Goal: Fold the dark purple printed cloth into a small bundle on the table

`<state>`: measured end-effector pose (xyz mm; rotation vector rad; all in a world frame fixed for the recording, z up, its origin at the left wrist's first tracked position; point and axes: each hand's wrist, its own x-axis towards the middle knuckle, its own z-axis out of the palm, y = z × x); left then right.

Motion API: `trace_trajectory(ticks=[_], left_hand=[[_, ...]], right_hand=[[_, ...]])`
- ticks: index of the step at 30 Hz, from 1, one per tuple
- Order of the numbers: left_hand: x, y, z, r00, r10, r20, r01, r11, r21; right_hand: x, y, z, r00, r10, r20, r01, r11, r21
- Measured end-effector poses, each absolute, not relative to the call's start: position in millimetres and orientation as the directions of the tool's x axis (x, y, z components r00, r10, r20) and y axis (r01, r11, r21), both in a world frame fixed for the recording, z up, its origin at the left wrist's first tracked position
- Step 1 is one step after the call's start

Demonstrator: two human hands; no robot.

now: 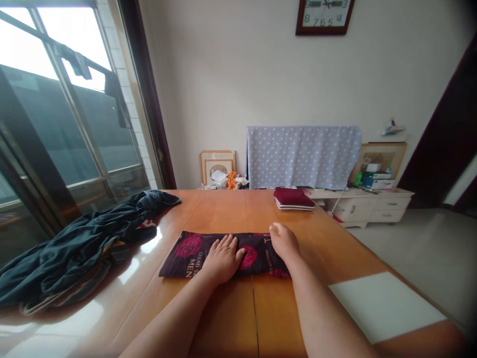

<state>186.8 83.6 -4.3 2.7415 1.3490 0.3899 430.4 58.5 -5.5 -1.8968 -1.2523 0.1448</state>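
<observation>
A dark garment (257, 268) with pink-red round prints and pale lettering lies folded into a long flat strip on the wooden table. My left hand (223, 258) rests flat on the middle of it, palm down with fingers stretched out. At the strip's right end, my right hand (283, 241) is closed, its fingers curled at the far corner of the cloth. The curled fingertips are partly hidden, but the fabric runs right up under them.
A heap of dark clothes (74, 238) covers the left side of the wooden table (223, 209). Toward the back right sits a folded maroon stack (294, 199). A pale sheet (387, 306) lies near the right edge. Beyond stands a white cabinet (387, 209).
</observation>
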Motion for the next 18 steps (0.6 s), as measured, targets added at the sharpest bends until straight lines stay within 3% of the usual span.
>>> trace_trajectory(ticks=[4, 9, 15, 18], left_hand=[[188, 82, -8, 0.564, 0.798, 0.211, 0.792, -0.596, 0.133], [186, 81, -9, 0.562, 0.801, 0.207, 0.785, -0.596, 0.172], [176, 88, -3, 0.586, 0.782, 0.212, 0.701, -0.621, 0.352], [161, 85, 4, 0.585, 0.748, 0.314, 0.583, -0.657, 0.478]], right_hand=[[418, 49, 3, 0.458, 0.793, 0.400, 0.750, -0.104, -0.653], [386, 45, 17, 0.221, 0.902, 0.371, 0.830, 0.026, -0.557], [374, 19, 48, 0.029, 0.981, 0.193, 0.870, 0.070, -0.488], [383, -11, 49, -0.014, 0.983, 0.183, 0.875, 0.100, -0.473]])
